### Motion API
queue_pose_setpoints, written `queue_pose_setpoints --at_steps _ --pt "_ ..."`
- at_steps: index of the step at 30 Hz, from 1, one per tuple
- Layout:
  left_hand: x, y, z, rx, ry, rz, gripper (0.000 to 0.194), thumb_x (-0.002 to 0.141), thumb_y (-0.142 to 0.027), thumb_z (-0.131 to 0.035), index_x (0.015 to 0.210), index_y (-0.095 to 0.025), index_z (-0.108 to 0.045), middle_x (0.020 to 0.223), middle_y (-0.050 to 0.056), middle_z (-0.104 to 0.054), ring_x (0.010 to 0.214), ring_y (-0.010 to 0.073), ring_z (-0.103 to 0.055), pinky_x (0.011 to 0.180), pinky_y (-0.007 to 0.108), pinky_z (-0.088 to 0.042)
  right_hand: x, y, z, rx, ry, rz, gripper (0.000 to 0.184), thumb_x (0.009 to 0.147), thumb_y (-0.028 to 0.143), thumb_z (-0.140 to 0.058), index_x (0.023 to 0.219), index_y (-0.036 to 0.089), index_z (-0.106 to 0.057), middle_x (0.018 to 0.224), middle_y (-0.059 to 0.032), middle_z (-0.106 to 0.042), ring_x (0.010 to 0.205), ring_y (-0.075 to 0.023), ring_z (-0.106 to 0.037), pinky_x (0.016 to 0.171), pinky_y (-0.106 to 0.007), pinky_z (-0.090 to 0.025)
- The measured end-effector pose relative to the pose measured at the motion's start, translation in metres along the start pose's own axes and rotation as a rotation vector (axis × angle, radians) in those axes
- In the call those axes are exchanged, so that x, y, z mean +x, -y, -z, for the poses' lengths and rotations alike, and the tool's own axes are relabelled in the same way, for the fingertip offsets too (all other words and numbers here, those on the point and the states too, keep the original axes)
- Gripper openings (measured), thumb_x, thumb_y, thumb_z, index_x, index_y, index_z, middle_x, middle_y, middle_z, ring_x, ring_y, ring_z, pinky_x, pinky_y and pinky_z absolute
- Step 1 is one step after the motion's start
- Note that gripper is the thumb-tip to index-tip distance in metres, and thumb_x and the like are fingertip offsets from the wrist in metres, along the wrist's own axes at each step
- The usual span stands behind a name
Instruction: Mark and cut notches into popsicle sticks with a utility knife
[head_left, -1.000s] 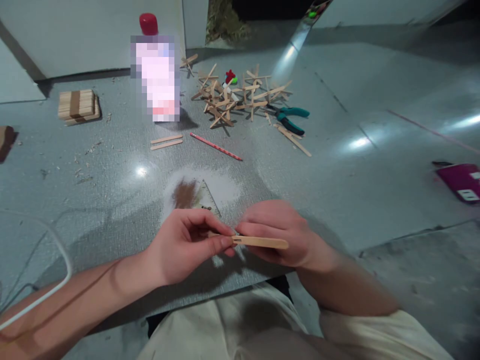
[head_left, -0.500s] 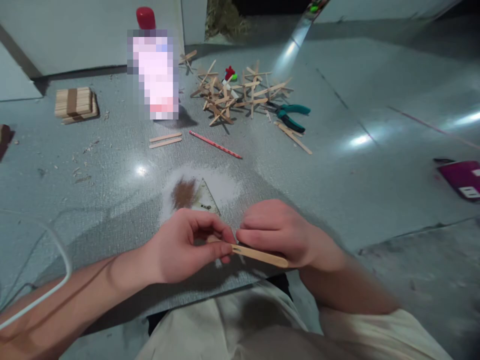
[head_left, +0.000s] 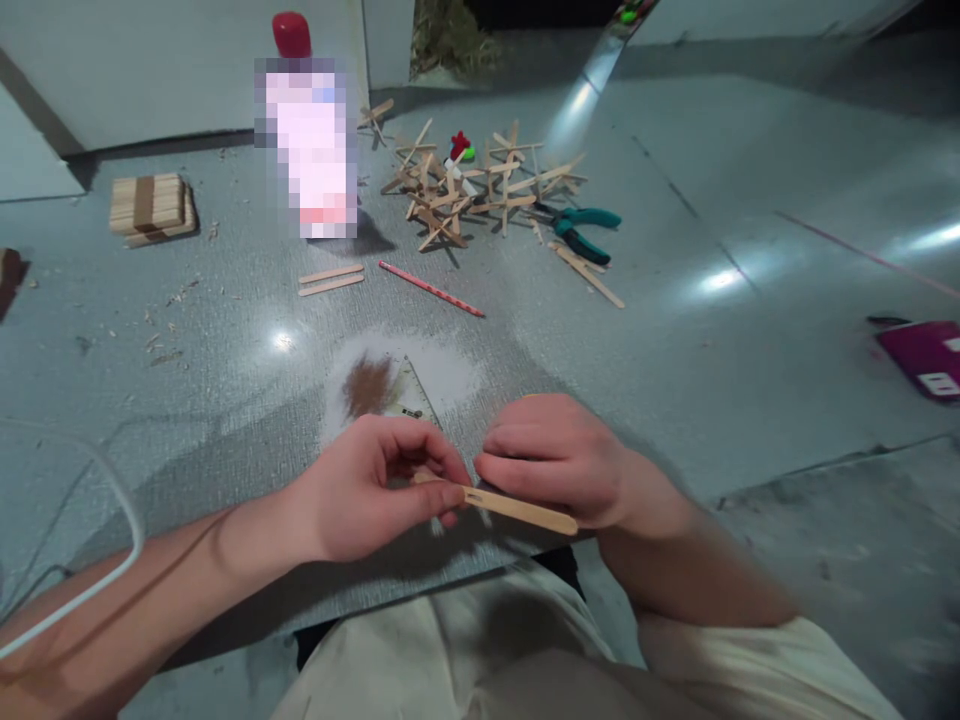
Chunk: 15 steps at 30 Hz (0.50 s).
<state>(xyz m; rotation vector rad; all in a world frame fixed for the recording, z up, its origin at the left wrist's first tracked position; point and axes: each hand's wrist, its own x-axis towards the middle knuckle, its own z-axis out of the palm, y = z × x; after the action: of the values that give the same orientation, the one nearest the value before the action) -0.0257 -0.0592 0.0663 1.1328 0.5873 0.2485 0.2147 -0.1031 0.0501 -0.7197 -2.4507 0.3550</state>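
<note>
One slotted wooden stick (head_left: 529, 512), pinched between thumb and fingers of left hand (head_left: 382, 490), held above near edge of grey work surface (head_left: 240, 335), right hand (head_left: 555, 465) curled beside it, whether anything is gripped there cannot be told, red pencil (head_left: 432, 290) laid beyond.

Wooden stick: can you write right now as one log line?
left hand: pinching wooden stick; right hand: curled near it, grip unclear; pencil: on table

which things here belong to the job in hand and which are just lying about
Part of the job:
slotted wooden stick, pinched in the left hand
right hand beside it, grip hidden
probably the two loose sticks and banded sticks, being similar

Apparently just lying about:
red pencil
teal-handled pliers
triangular ruler
purple object
</note>
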Motion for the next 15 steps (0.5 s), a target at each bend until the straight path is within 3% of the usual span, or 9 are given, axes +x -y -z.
queue_pose_setpoints --at_steps 6,11,15 --pt "-0.0020 -0.0002 -0.0022 -0.055 -0.047 0.002 0.027 0.082 -0.034 -0.088 0.085 -0.016 -0.068 0.069 0.000 -0.072 0.066 0.0111 -0.067 0.071 0.025 -0.052 -0.0007 0.0012 -0.0048 -0.011 -0.067 -0.017 0.026 0.112 0.025 -0.043 0.095 0.020 -0.063 0.065 0.0025 -0.052 0.060 -0.0177 -0.043 0.057 -0.037 -0.029" --pt "-0.0019 0.0025 -0.0017 -0.086 -0.067 -0.034 0.033 0.082 -0.039 -0.090 0.086 -0.016 -0.067 0.072 0.001 -0.073 0.068 0.0113 -0.069 0.072 0.025 -0.053 -0.0026 -0.0003 -0.0065 -0.001 -0.099 0.004 0.040 0.116 0.033 -0.029 0.099 0.020 -0.062 0.067 0.0009 -0.054 0.060 -0.0181 -0.044 0.057 -0.037 -0.029" --pt "-0.0018 0.0022 -0.0019 -0.079 -0.066 -0.039 0.032 0.081 -0.037 -0.091 0.085 -0.015 -0.067 0.073 0.000 -0.072 0.068 0.0094 -0.067 0.071 0.022 -0.052 -0.0021 0.0003 -0.0066 -0.014 -0.086 -0.019 0.032 0.115 0.031 -0.037 0.098 0.020 -0.061 0.067 0.0018 -0.054 0.061 -0.0172 -0.045 0.058 -0.036 -0.029"
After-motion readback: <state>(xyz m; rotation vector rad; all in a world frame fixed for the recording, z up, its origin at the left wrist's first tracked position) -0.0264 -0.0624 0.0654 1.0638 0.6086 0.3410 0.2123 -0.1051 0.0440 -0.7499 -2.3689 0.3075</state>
